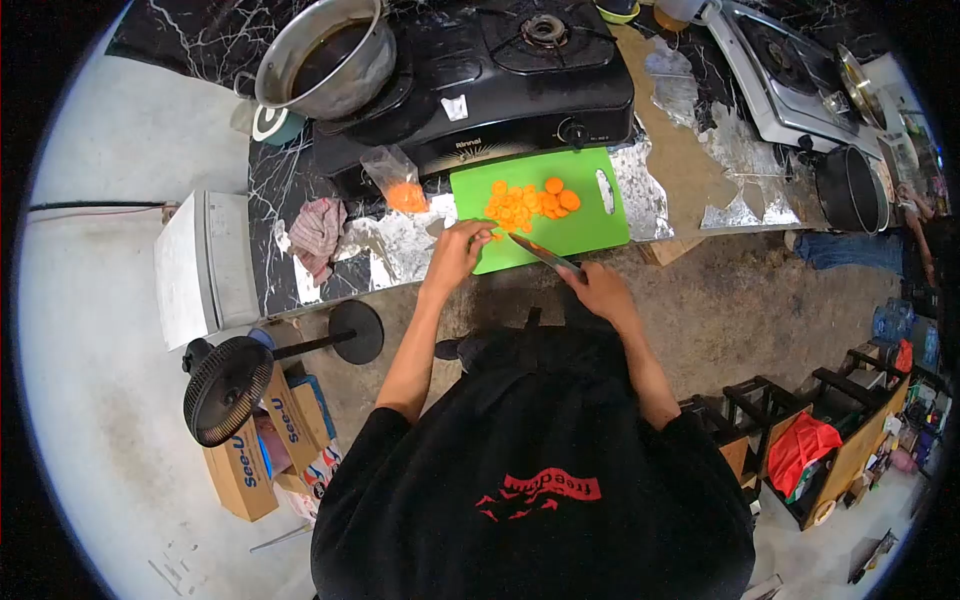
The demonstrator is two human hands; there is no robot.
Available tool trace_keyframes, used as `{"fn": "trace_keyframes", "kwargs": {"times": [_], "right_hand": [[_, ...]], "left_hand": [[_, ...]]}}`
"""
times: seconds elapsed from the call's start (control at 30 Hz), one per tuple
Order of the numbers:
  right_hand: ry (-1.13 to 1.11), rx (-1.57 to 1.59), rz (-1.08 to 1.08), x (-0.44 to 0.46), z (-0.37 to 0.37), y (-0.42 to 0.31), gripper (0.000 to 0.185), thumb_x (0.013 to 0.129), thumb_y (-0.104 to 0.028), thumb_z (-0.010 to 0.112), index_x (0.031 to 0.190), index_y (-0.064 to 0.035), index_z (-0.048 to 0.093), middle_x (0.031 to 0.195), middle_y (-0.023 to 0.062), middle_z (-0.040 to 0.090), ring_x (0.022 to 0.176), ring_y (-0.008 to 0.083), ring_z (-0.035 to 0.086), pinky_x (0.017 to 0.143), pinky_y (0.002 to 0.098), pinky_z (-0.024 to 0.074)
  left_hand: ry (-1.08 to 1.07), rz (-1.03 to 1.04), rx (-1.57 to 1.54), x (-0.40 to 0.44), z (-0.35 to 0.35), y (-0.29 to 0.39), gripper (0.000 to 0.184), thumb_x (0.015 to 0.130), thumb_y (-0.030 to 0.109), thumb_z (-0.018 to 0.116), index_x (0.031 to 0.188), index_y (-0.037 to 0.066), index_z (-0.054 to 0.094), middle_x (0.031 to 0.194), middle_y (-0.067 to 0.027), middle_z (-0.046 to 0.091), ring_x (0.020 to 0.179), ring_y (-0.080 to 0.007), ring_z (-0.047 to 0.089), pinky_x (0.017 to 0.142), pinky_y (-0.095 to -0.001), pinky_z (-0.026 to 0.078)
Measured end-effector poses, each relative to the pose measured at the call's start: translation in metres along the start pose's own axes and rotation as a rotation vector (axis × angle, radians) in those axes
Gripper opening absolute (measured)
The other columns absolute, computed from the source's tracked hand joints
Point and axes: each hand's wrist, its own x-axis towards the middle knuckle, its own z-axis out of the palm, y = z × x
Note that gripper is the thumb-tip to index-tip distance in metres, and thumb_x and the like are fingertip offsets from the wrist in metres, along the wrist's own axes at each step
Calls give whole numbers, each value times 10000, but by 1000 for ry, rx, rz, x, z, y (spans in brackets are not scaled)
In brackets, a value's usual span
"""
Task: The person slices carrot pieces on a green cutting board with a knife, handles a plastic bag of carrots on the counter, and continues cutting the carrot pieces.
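R hand (pixel 603 292) wrapped firmly round the knife (pixel 545 253) handle; L hand (pixel 458 252) has fingers bent by a carrot bit (pixel 497 237), can't tell if pinched. Carrot slices (pixel 520 207) lie loose on the green board (pixel 600 228), just past the blade tip. Risks: blade slips twd L fingertips = cut; a hard push cd skid the board, nr counter (pixel 405 252) edge; a sweep cd scatter slices.

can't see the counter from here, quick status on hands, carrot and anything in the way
Right hand gripping knife, blade over green board. Left hand at board's left edge, fingertips near carrot slices. Plastic bag left of board, clear of blade.
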Motion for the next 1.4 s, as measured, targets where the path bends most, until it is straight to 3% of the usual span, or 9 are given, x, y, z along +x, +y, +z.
{"fn": "trace_keyframes", "kwargs": {"times": [0.07,0.3,0.57,0.9,1.0,1.1,1.2,1.27,1.4], "right_hand": [[-34,8,14,-1,-3,-3,650,865,-599,446,829,28,612,826,258,619,826,420,605,726,505,475],[-63,-5,55,1,-3,0,650,867,-599,439,869,30,602,876,254,616,869,416,592,771,503,461],[-90,7,77,0,-8,-1,651,865,-601,436,929,24,607,921,258,611,919,415,580,805,495,458],[-128,-16,93,3,-6,-1,649,870,-599,427,933,21,607,943,253,612,924,408,583,813,498,456],[-104,-4,70,5,-2,0,649,871,-596,431,901,27,611,912,257,614,891,413,591,791,503,463],[38,11,19,7,6,3,588,859,-543,509,775,29,613,778,249,611,788,409,601,683,473,458],[-2,28,24,8,5,0,587,858,-545,509,780,28,612,793,249,611,797,408,599,689,466,457],[-3,37,48,5,4,-4,585,855,-542,516,774,30,609,794,245,613,792,409,598,685,462,457],[-31,69,28,5,3,-4,646,863,-593,452,842,32,613,827,264,613,835,424,595,741,502,469]], "left_hand": [[-44,85,118,3,1,-1,284,761,-48,628,1038,17,641,838,-136,648,798,-282,628,705,-371,483],[-106,42,156,11,3,-5,270,748,-33,647,1012,22,651,876,-142,643,806,-304,620,707,-392,472],[-146,99,175,17,6,-10,119,737,36,663,854,31,641,854,-122,610,812,-338,592,683,-413,463],[-104,147,242,6,9,-3,109,798,38,606,881,5,543,834,-163,568,806,-368,568,664,-431,453],[-92,181,162,4,9,-5,107,788,-1,609,879,-3,554,826,-160,571,786,-359,574,661,-411,454],[-62,183,128,0,12,-3,64,814,-7,571,858,-32,532,801,-183,563,755,-390,558,628,-416,448],[-34,69,-6,-4,14,-5,84,812,-24,583,885,-42,543,764,-173,582,692,-325,583,610,-355,456],[-16,-87,-63,-5,12,-2,125,831,26,632,921,-36,572,796,-110,624,705,-167,599,636,-289,469],[154,-236,-396,-1,-6,0,117,860,70,637,920,-20,594,813,-21,625,733,-70,568,657,-232,464]]}}
